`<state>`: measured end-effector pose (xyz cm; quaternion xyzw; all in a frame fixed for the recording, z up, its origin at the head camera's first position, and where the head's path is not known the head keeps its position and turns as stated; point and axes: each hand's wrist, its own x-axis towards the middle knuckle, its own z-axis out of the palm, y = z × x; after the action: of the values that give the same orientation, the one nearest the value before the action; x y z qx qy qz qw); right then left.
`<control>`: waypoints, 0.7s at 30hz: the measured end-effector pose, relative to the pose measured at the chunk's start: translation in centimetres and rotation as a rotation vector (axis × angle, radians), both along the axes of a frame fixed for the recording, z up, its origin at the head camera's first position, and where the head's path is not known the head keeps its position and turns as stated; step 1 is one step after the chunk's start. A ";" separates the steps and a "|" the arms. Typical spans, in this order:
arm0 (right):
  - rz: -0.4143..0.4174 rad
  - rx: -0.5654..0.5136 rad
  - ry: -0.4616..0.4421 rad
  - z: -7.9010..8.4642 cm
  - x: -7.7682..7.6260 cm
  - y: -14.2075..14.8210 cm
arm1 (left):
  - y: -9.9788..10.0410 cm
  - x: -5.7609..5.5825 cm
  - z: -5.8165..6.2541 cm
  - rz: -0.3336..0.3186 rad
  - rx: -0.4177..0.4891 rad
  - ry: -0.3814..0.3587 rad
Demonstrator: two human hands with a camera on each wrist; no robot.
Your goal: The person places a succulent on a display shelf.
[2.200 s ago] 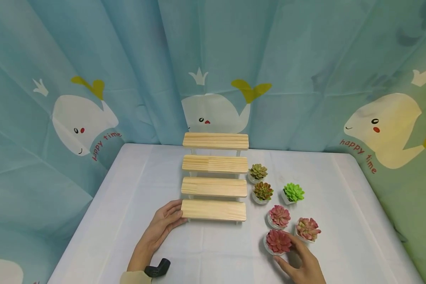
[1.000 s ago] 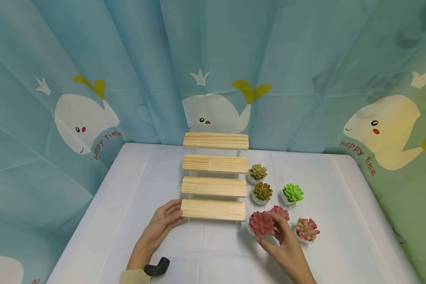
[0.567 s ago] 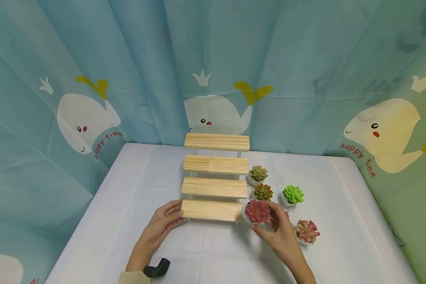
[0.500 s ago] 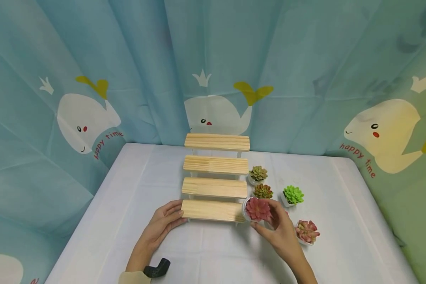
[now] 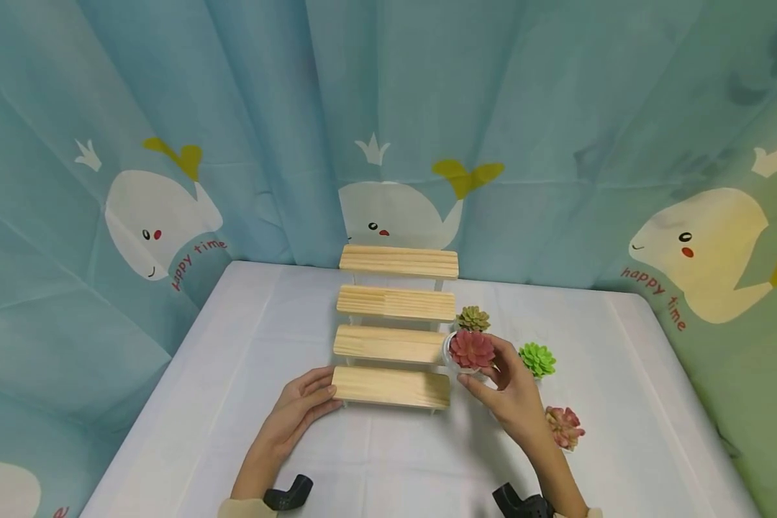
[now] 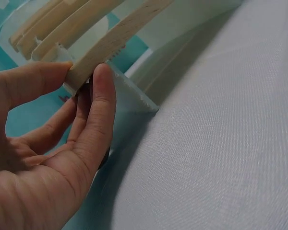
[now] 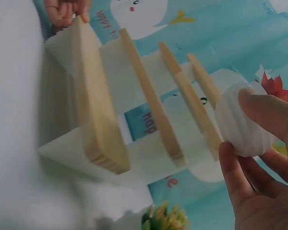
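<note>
My left hand (image 5: 296, 417) pinches the left end of the lowest board of a stepped wooden display stand (image 5: 388, 386). In the left wrist view, the thumb lies on top of that board (image 6: 98, 50) and the fingers are beneath it. Raised off the table, a dark-pink potted succulent (image 5: 471, 350) is held by my right hand (image 5: 514, 396) at the right end of the second-lowest board. Its white ribbed pot (image 7: 242, 122) sits between thumb and fingers in the right wrist view. The other succulents near this hand are partly hidden by it.
Right of the stand are an olive-green succulent (image 5: 473, 318), a bright green succulent (image 5: 537, 359) and a pink-green succulent (image 5: 564, 427). A white cloth (image 5: 233, 345) covers the table. Behind it hangs a blue curtain (image 5: 265, 129) with whale prints.
My right hand has lifted the dark-pink succulent from the table and carried it left, then up and away to the second-lowest board's height. My left hand stays on the stand.
</note>
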<state>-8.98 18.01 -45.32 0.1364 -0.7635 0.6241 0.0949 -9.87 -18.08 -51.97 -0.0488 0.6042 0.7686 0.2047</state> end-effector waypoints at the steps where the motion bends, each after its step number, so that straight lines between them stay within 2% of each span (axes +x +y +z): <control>1: -0.007 0.002 -0.003 0.2 -0.2 0.0 | 0.0 0.0 0.0 0.002 -0.002 -0.001; 5: -0.028 0.016 -0.023 1.2 -1.0 -0.2 | 0.0 0.0 0.0 0.008 0.002 0.002; 15: -0.010 -0.005 -0.053 3.0 -3.1 -0.2 | 0.2 0.1 -0.1 0.015 0.010 0.003; 21: -0.004 -0.022 -0.025 4.6 -4.6 -0.4 | 0.1 0.2 0.0 0.022 0.008 0.003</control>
<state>-13.53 17.58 -40.76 0.1263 -0.7580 0.6338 0.0880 -9.70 -17.94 -52.01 -0.0536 0.6010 0.7731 0.1955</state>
